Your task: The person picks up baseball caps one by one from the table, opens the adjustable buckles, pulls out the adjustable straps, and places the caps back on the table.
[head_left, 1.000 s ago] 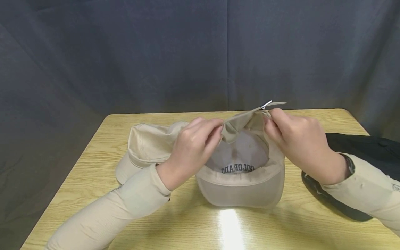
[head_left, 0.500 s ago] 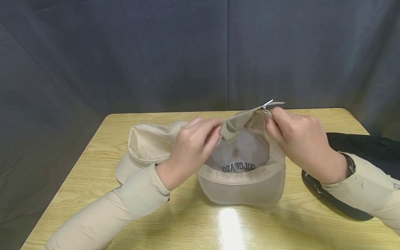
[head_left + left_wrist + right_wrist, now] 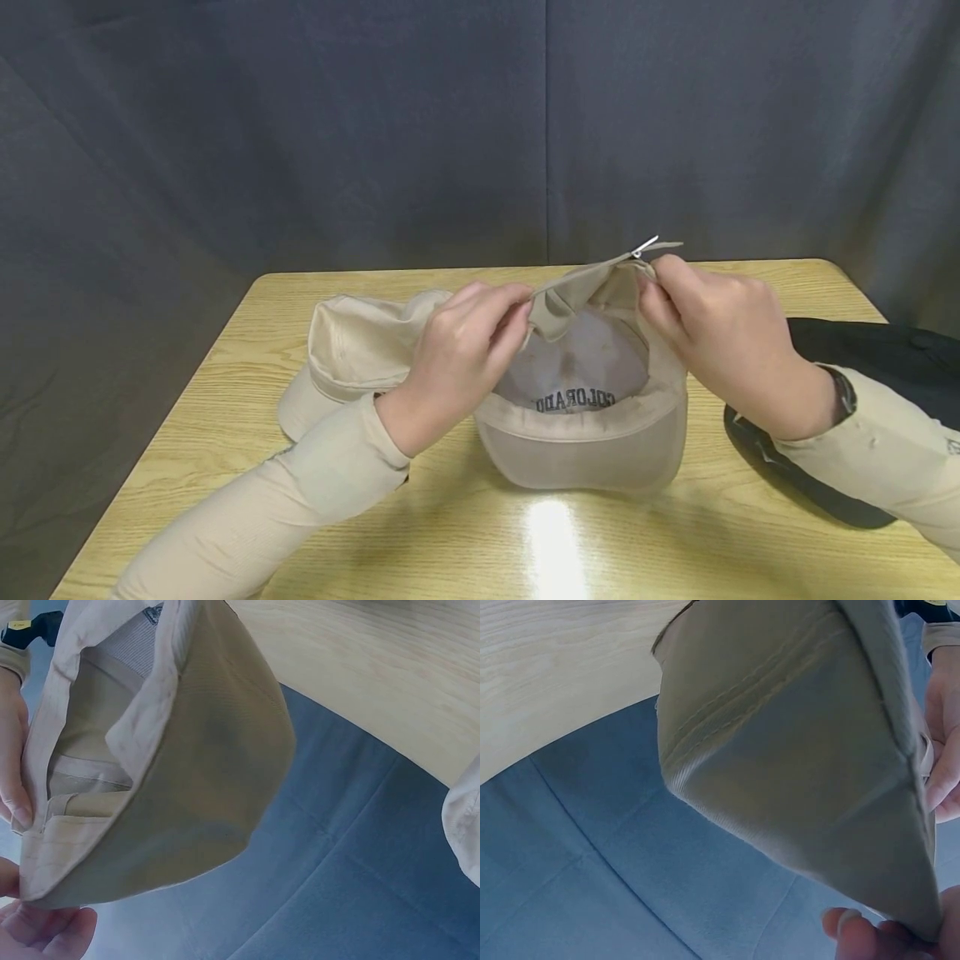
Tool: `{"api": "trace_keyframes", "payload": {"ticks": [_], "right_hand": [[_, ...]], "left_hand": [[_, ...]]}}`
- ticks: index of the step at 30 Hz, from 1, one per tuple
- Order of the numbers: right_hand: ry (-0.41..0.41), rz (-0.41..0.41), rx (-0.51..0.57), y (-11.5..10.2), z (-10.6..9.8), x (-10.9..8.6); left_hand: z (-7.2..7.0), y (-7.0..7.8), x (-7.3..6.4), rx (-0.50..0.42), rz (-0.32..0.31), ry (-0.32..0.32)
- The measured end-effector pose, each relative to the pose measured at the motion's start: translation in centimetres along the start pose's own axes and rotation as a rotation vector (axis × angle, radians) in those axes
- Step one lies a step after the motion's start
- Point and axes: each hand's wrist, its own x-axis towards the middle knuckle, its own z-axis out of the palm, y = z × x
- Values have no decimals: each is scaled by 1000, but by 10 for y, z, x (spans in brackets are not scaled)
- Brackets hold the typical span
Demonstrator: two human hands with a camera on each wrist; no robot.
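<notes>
A beige baseball cap (image 3: pixel 581 458) hangs between my hands, its brim toward me and its inside facing up. Dark lettering reading COLORADO shows mirrored inside the crown. My left hand (image 3: pixel 453 354) pinches the cap's rear edge on the left. On the right, my right hand (image 3: pixel 723 346) pinches the rear edge close to a metal buckle (image 3: pixel 643 247), from which a strap end sticks out. In the left wrist view, the crown (image 3: pixel 217 765) fills the middle, with left fingertips (image 3: pixel 67 934) on its edge. Right fingertips (image 3: pixel 859 937) grip the cloth in the right wrist view.
A second beige cap (image 3: pixel 363 337) lies on the wooden table (image 3: pixel 225 367) at the left, partly behind my left hand. At the right lies a black cap (image 3: pixel 813 487), partly covered by my right sleeve. A dark curtain (image 3: pixel 420 133) hangs behind the table.
The cap has shifted very slightly up and to the right, and my right hand has moved a little right with it. Both hands keep their hold.
</notes>
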Motion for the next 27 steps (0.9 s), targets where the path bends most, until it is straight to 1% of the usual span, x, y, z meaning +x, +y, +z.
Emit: {"api": "trace_keyframes", "payload": {"ticks": [9,15,27], "right_hand": [[3,11,-2,0,-1,1],[40,26,-9,0,1,0],[46,35,-12,0,1,0]], "left_hand": [[0,1,0,-3,-9,5],[1,0,-2,-7,-27,6],[3,0,-5,-34,-52,37]]}}
